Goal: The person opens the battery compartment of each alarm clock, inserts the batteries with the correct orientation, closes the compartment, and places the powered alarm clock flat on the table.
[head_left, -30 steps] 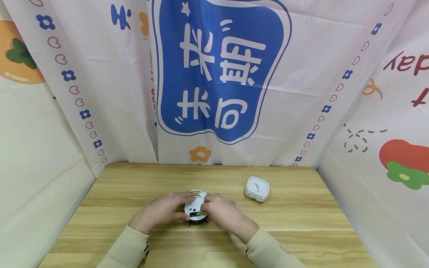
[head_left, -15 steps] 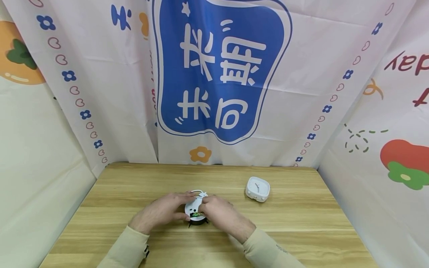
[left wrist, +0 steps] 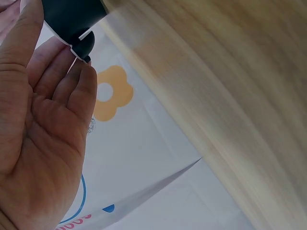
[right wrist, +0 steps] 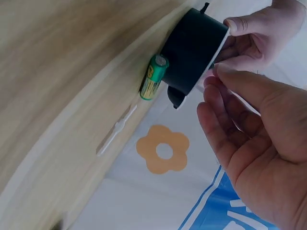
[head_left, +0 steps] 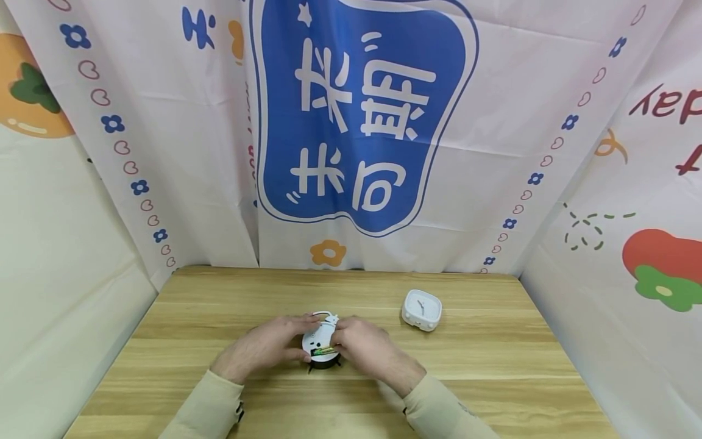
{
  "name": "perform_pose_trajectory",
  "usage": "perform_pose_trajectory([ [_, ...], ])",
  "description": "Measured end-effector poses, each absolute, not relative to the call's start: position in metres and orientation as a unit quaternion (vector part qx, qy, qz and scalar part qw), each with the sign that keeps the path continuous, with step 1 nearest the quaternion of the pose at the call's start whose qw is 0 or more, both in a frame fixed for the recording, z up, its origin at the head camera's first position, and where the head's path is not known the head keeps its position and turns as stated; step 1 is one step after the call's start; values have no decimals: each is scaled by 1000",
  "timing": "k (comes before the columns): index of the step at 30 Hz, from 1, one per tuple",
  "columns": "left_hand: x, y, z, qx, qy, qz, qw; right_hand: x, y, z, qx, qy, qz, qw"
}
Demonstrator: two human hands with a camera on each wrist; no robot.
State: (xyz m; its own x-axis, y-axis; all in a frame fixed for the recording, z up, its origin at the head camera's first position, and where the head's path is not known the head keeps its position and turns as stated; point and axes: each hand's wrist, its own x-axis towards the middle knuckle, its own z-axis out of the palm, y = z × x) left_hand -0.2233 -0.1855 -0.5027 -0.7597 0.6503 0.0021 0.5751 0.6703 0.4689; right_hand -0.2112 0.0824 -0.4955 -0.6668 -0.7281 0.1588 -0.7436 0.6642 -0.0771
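So there's an alarm clock [head_left: 317,336] lying back-up on the wood-grain table [head_left: 307,405], just left of centre in the head view, and the battery slot [head_left: 314,353] near its 6 o'clock edge has a green battery [head_left: 326,351] sitting tilted in it. Left hand [head_left: 274,340] grips the clock from 9 o'clock, thumb and fingers parted around the rim. Right hand [head_left: 364,347] comes in from 3, thumb and fingertips bunched at the battery's end; can't tell if they've got hold of it. White back, smooth black round body, stubby feet at 6. Right wrist view: a loose battery [right wrist: 154,76] lies at the body's 8 o'clock, then a thin white strip [right wrist: 117,129]. Rounded-square white clock [head_left: 421,310] sits between 2 and 3, printed curtain [head_left: 482,91] behind. Right hand hides the slot's 3 o'clock end.
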Motion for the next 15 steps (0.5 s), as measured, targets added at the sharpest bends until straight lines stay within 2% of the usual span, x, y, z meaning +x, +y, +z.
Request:
perform_pose_trajectory([
  [15,-224,-185,-504,330,913,224,88,-208,85,-502,431,-898,6,89],
])
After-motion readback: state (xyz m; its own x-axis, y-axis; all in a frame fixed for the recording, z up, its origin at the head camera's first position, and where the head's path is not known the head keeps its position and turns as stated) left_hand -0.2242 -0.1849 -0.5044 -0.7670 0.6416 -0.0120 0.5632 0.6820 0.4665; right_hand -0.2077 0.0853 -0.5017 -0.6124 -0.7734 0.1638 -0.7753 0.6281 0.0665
